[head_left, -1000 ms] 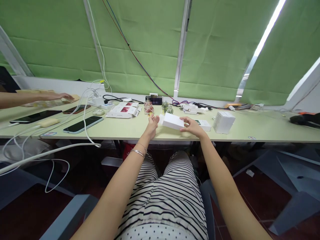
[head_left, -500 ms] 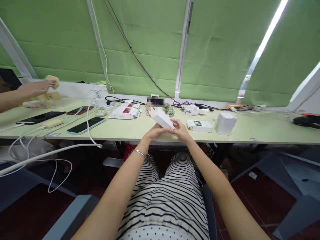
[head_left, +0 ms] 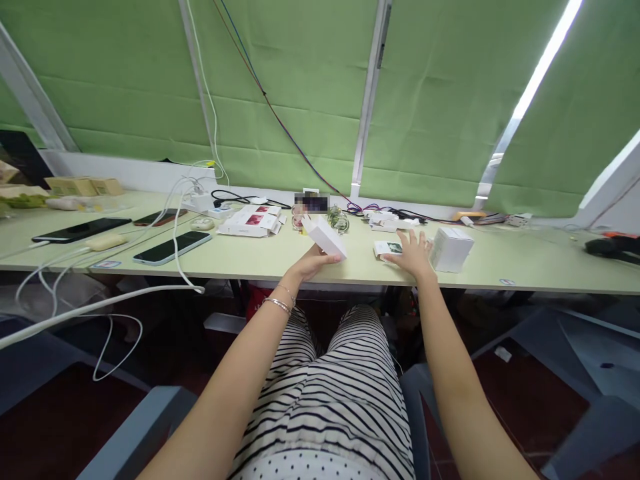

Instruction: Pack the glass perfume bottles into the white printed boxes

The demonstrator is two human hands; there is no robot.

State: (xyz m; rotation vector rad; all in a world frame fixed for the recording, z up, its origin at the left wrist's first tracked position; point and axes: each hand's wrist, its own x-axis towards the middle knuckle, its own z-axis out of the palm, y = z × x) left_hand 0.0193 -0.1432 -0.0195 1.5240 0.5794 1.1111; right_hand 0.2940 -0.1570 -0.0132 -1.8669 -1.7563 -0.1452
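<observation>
My left hand (head_left: 311, 263) is closed around the lower end of a small white box (head_left: 324, 237), held tilted above the front of the table. Fingers spread, my right hand (head_left: 413, 256) is over a flat white box with a dark green picture (head_left: 384, 249), covering its right part; I cannot tell whether the fingers press on it. Just right of that hand, a stack of white boxes (head_left: 453, 249) stands upright. Behind the held box lie coiled thin cables (head_left: 338, 220).
Flat white boxes with red pictures (head_left: 253, 220) lie left of centre. Further left are phones (head_left: 173, 249), white charging cables (head_left: 176, 233) and pale yellow boxes (head_left: 83, 186). Small white pieces (head_left: 390, 221) lie at the back. A dark object (head_left: 613, 246) is at the right end.
My right hand has let go of the held white box and moved right, over the flat box. My left hand keeps its hold. A co-worker's hand at the left has gone from view.
</observation>
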